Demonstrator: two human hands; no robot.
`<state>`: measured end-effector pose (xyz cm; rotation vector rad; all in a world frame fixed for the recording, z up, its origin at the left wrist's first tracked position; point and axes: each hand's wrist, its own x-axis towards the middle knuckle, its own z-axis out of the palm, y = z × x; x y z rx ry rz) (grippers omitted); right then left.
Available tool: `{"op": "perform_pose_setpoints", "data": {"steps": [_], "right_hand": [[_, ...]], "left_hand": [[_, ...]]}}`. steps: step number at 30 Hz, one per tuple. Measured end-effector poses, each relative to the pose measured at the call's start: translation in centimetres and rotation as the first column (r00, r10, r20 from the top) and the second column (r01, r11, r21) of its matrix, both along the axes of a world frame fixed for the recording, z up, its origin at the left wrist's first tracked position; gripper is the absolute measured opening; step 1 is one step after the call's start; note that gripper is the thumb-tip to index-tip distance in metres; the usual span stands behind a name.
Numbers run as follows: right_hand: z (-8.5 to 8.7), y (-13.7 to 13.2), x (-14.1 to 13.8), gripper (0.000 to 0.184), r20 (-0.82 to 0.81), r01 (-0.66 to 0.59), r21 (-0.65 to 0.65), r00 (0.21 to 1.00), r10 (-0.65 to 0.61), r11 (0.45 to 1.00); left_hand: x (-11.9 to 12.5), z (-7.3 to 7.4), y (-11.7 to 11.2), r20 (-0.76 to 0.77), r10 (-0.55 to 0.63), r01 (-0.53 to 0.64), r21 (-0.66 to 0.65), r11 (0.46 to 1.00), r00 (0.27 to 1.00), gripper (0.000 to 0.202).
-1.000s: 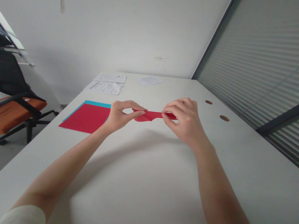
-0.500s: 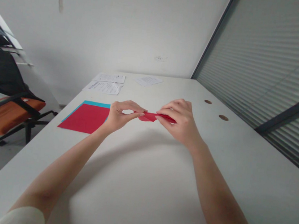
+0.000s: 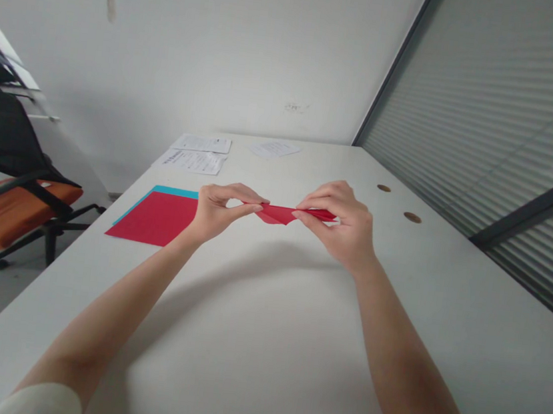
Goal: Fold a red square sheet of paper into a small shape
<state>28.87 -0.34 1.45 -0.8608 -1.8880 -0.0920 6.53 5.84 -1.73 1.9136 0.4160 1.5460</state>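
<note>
A folded piece of red paper [image 3: 277,214] is held up above the white table, stretched between my two hands. My left hand [image 3: 220,210] pinches its left end between thumb and fingers. On the other side, my right hand [image 3: 340,220] grips it near the right end, and a red tip shows within that hand. Below the top edge, a pointed flap hangs between the hands. My fingers hide parts of both ends, so the full folded shape cannot be made out.
Left of my left hand lie a red sheet [image 3: 154,217] and a blue sheet [image 3: 177,191] under it. Printed papers [image 3: 195,161] rest farther back on the table [image 3: 260,339]. An orange chair [image 3: 9,208] stands left; a blind-covered glass partition [image 3: 508,128] borders the right.
My hands have drawn slightly apart along the red paper, the right one shifting rightward. More of the paper's middle and its hanging flap now shows between them.
</note>
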Motion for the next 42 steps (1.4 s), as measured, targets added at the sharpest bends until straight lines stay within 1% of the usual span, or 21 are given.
{"op": "perform_pose_setpoints", "data": {"steps": [6,13,18,23,26,30,36,42], "right_hand": [[0.0,0.1,0.0,0.007,-0.056,-0.062,0.022,0.996,0.064,0.998],[-0.3,0.6,0.4,0.005,-0.089,-0.091,0.076,0.991,0.098,0.993],[-0.3,0.7,1.0,0.007,-0.124,-0.087,0.103,0.987,0.099,0.991],[-0.3,0.8,1.5,0.009,-0.162,-0.063,0.128,0.983,0.083,0.990],[-0.3,0.8,1.5,0.010,-0.162,-0.062,0.132,0.983,0.083,0.989],[-0.3,0.7,1.4,0.009,-0.158,-0.074,0.144,0.983,0.096,0.987],[-0.3,0.9,1.4,0.010,-0.235,-0.117,0.136,0.961,0.147,0.984],[-0.3,1.0,1.3,0.011,-0.344,-0.174,0.079,0.919,0.191,0.982]], "left_hand": [[-0.1,0.0,0.2,0.024,-0.031,0.030,0.034,0.999,0.999,0.006],[-0.2,-0.2,0.7,0.050,-0.056,0.053,0.059,0.997,0.997,0.004],[-0.4,-0.2,0.9,0.081,-0.036,0.033,0.038,0.999,0.996,0.005],[-0.6,-0.1,1.0,0.106,-0.040,0.035,0.048,0.998,0.994,0.005],[-0.7,-0.1,1.1,0.107,-0.048,0.043,0.053,0.998,0.993,0.006],[-0.8,-0.2,1.2,0.103,-0.026,0.022,0.037,0.999,0.994,0.005],[-0.9,-0.3,1.4,0.108,-0.028,0.024,0.035,0.999,0.994,0.005],[-0.8,-0.4,1.5,0.111,-0.041,0.036,0.047,0.998,0.993,0.006]]}}
